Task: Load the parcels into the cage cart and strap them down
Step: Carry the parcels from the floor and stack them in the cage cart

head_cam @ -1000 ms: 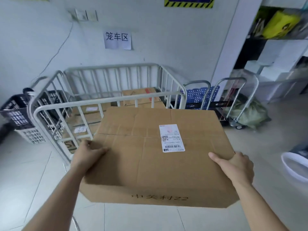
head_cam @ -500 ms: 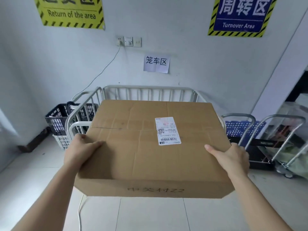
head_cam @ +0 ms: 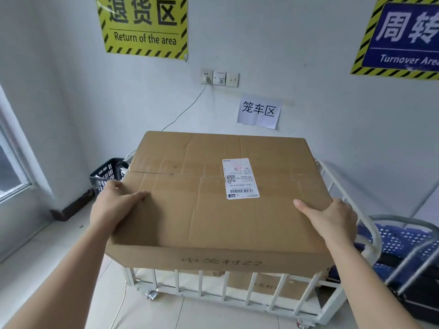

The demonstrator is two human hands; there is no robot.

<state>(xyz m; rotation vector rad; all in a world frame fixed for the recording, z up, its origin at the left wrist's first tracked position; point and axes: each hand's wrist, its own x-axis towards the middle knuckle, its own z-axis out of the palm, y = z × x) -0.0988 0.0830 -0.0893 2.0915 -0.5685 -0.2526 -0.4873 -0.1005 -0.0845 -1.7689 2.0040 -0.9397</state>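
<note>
Box (head_cam: 213, 214) blocks most of cage cart (head_cam: 201, 284): inside and far rail are hidden, only front bars at btm & part of right rail show. Parcels (head_cam: 268, 284) under it are seen just thru the bars, print partly covered. Left hand (head_cam: 116, 207) & right hand (head_cam: 332, 219): thumbs on top, other fingers out of sight round box sides. Label (head_cam: 240, 178) text too small to read. Blue sign (head_cam: 403, 36) cut off by right edge, yellow sign (head_cam: 145, 24) clipped at top. Black basket (head_cam: 104, 174), mid-left, is half behind box. Blue crate (head_cam: 401, 241), lower right, sits partly behind arm & tube handles. Window (head_cam: 9, 167) cut by left edge.
</note>
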